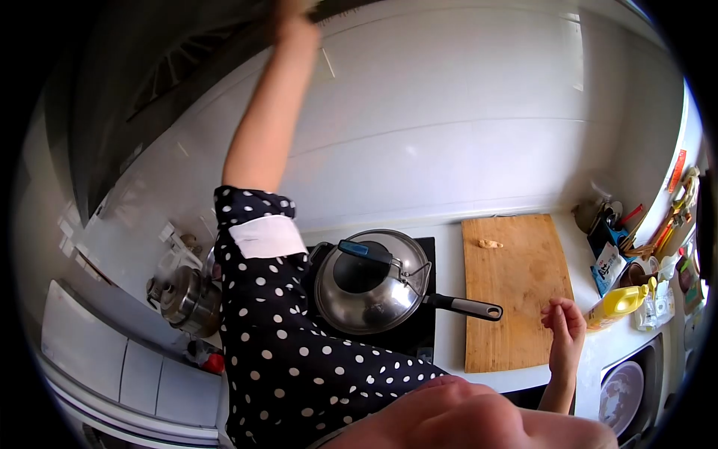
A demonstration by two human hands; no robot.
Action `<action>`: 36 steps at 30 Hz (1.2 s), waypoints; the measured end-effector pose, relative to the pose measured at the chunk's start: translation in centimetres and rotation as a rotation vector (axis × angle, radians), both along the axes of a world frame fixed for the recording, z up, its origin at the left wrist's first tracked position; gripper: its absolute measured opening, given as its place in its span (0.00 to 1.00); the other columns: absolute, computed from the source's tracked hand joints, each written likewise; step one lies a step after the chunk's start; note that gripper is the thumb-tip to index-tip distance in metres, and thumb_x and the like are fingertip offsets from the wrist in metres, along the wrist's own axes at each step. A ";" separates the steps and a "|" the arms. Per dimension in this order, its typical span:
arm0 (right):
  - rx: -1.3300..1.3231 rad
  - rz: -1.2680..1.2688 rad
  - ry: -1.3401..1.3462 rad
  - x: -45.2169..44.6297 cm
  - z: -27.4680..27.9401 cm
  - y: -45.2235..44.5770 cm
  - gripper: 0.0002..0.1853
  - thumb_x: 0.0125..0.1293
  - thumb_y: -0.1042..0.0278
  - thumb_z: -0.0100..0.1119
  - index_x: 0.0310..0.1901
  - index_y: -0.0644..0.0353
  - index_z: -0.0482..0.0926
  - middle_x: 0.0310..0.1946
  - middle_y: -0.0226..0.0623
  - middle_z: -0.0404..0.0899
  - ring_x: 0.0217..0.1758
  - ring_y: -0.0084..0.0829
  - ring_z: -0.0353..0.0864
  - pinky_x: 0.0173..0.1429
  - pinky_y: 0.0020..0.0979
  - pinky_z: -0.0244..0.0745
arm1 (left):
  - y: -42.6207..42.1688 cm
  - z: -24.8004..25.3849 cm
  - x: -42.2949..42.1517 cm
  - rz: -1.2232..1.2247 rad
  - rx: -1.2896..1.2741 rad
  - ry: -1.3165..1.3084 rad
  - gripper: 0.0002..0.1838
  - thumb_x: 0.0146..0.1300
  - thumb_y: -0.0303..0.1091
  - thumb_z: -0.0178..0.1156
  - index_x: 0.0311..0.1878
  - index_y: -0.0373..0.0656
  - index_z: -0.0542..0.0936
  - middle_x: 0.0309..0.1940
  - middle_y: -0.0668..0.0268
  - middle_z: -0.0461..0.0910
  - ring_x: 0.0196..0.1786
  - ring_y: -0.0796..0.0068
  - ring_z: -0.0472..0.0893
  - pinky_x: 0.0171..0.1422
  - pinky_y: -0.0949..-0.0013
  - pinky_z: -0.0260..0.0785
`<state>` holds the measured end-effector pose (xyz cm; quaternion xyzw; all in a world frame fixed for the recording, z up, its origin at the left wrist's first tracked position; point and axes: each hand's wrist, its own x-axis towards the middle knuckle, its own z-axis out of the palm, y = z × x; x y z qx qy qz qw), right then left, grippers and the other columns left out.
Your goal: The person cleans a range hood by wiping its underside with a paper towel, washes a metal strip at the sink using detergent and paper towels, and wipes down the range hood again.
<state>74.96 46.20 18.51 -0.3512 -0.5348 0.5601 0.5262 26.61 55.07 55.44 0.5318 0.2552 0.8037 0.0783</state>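
Observation:
My left hand point(290, 26) is raised high at the top edge of the view, close to the dark range hood point(179, 82). It is blurred and partly cut off, so its fingers and anything in them cannot be made out. My right hand point(566, 327) hovers over the right edge of a wooden cutting board point(520, 299), fingers loosely bent, with nothing visible in it. A small pale-brown piece, like ginger, point(490, 244) lies on the board's far part. Left of the board, a pan with a long handle point(467, 306) sits on the black stove, covered by a domed metal lid point(370, 303).
A steel pot point(191, 303) stands at the left. On the right are a yellow bottle point(617, 305), a blue-and-white packet point(608, 266), and a utensil holder. A pale basin point(622, 396) sits in the sink at lower right. A tiled wall point(449, 112) rises behind the counter.

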 end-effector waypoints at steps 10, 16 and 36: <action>-0.006 -0.052 0.008 0.5 -0.1 -0.6 0.07 0.66 0.70 0.48 0.40 0.62 0.74 0.28 0.29 0.76 0.28 0.16 0.71 0.36 0.17 0.66 | 0.8 -2.2 8.7 0.442 0.353 -0.178 0.26 0.58 0.26 0.53 0.60 0.34 0.59 0.57 0.57 0.64 0.57 0.68 0.65 0.61 0.67 0.57; -0.002 -0.060 -0.023 2.2 -1.1 -1.5 0.07 0.66 0.70 0.49 0.40 0.62 0.75 0.28 0.29 0.76 0.29 0.17 0.72 0.35 0.17 0.67 | -6.8 1.0 0.1 0.284 0.416 -0.333 0.17 0.55 0.23 0.53 0.49 0.33 0.67 0.47 0.59 0.72 0.43 0.72 0.75 0.47 0.72 0.71; -0.033 -0.126 0.091 2.4 -1.0 -2.3 0.08 0.67 0.67 0.48 0.42 0.59 0.74 0.30 0.26 0.74 0.29 0.13 0.68 0.35 0.14 0.62 | -12.7 1.1 0.6 1.561 1.100 1.331 0.13 0.49 0.23 0.62 0.40 0.44 0.75 0.37 0.60 0.75 0.36 0.64 0.76 0.37 0.67 0.72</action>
